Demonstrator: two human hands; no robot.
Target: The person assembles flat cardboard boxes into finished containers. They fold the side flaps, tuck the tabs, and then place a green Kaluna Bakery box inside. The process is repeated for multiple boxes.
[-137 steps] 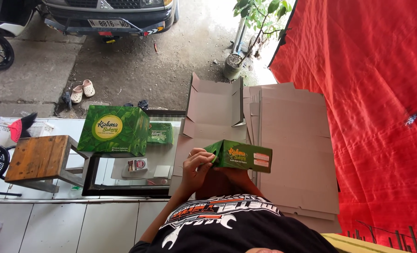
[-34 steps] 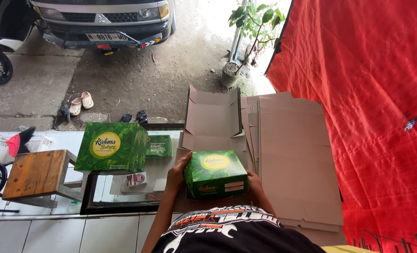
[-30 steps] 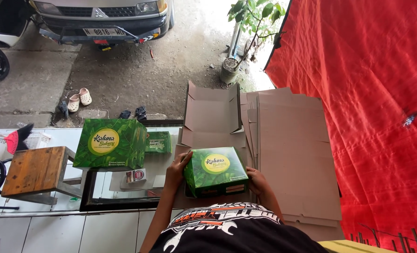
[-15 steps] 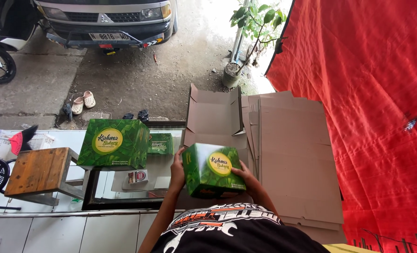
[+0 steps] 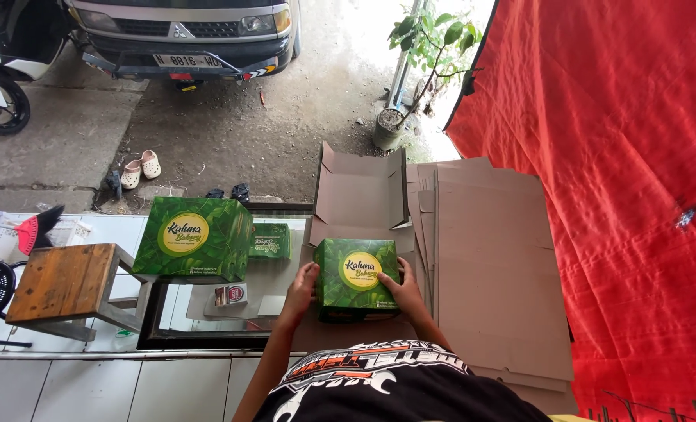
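A small green leaf-printed box (image 5: 357, 276) with a round yellow label sits on flat brown cardboard in front of me. My left hand (image 5: 302, 285) grips its left side and my right hand (image 5: 399, 287) grips its right side. The box stands with its lid up and closed. A larger green box (image 5: 193, 239) of the same design stands to the left on the glass-topped counter (image 5: 207, 309). A flat green box (image 5: 270, 241) lies behind it.
Unfolded brown cardboard sheets (image 5: 481, 258) are stacked to the right, one with raised flaps (image 5: 360, 187) just beyond the box. A wooden stool (image 5: 63, 285) stands at the left. A red tarp (image 5: 621, 180) hangs on the right. A parked vehicle (image 5: 184, 39), sandals (image 5: 141, 168) and a potted plant (image 5: 410, 86) lie beyond.
The small green box was held up tilted and turned in both hands. It now rests level on the cardboard with a hand on each side.
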